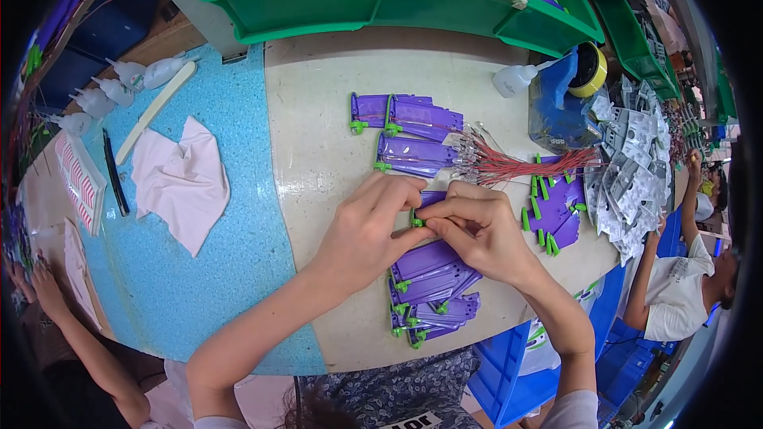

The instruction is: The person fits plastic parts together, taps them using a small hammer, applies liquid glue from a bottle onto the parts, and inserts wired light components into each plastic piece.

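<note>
My left hand and my right hand meet over the middle of the beige table. Together they pinch a purple plastic part with a small green clip between the fingertips. Just below the hands lies a stack of purple parts with green clips. Beyond the hands lie more purple parts. A bundle of red wires with small bulbs lies to their right.
A large green bin of purple parts stands at the back. Right: loose purple and green pieces, grey parts, a white squeeze bottle, a blue container. Left: a white cloth on a blue mat. Other people sit at both sides.
</note>
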The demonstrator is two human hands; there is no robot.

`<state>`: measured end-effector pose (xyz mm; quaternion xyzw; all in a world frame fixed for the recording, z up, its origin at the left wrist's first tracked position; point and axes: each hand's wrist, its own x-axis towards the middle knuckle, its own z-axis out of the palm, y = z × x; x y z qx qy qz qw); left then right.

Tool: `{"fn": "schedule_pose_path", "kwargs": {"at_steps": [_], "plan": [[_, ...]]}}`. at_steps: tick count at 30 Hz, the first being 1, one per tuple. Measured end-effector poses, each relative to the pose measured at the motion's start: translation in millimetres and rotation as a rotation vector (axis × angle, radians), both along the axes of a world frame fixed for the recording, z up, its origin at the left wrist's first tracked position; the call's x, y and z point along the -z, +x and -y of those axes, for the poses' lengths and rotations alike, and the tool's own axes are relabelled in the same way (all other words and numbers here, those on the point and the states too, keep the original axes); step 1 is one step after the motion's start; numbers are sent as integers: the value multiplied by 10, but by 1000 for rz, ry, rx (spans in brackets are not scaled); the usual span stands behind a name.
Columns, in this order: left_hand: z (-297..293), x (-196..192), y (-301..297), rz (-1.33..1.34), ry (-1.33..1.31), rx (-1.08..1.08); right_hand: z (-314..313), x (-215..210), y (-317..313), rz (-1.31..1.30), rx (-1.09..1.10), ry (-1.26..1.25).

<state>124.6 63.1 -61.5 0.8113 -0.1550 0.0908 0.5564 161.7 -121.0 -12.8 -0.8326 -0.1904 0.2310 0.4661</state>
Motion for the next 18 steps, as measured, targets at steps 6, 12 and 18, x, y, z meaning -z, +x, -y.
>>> {"fn": "schedule_pose_path", "kwargs": {"at_steps": [6,12,18], "plan": [[20,-27,-14,-13,21,-6,56,65,161,270,-42,-14],[-23,-65,13,222,335,-31,-22,44,134,425,167,-268],[-69,-49,236,415,374,166,98,21,219,413,207,-303]]}}
